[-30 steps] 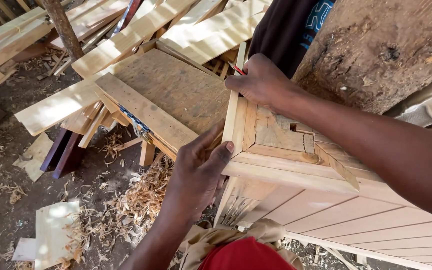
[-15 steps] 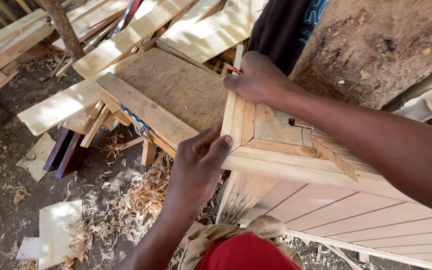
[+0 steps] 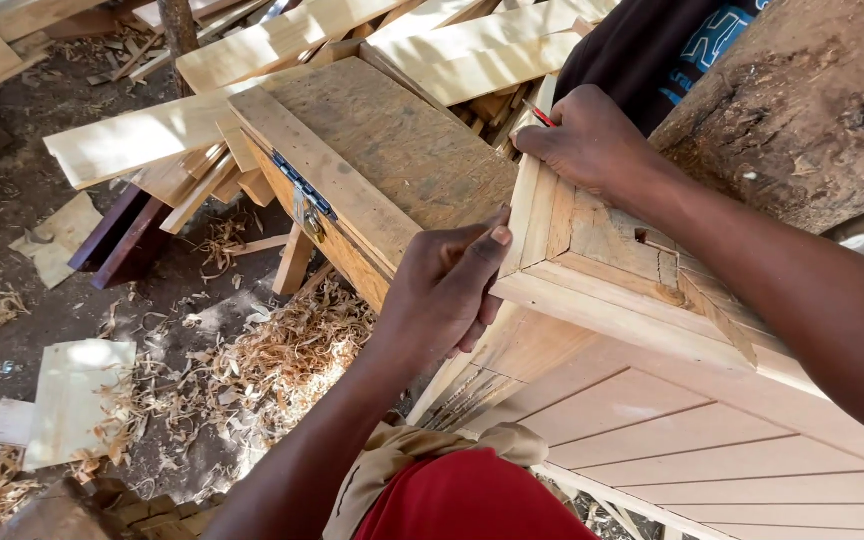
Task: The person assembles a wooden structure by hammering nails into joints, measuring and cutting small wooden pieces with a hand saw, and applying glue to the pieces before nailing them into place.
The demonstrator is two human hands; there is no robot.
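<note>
1. Head view shows the left hand (image 3: 447,290) now closed around the near corner of the pale wooden frame (image 3: 592,270), thumb pressed flat on its top edge; a second ago that hand was spread open and only reaching for the corner, so it has moved in and taken a firm grip.
2. The right hand (image 3: 587,140) has stayed at the far end of the same corner, fingers curled over the mitred joint, with a slim red-tipped pencil-like thing (image 3: 542,115) poking out between them; whether it is pinched tight cannot be told.
3. The frame itself has hardly shifted: it lies across the louvred wooden panel (image 3: 712,450) at lower right, its corner overhanging toward the person.
4. With both hands now bearing on one corner, the joint looks braced from two sides, which suggests the corner is being steadied or squeezed rather than lifted.
5. Just beyond the left hand sits a worn wooden box (image 3: 382,150) with a small metal clasp (image 3: 307,215); loose planks (image 3: 142,140) lie behind it and wood shavings (image 3: 282,350) cover the ground (image 3: 12,200).
6. A rough tree trunk (image 3: 812,100) stands at upper right.
</note>
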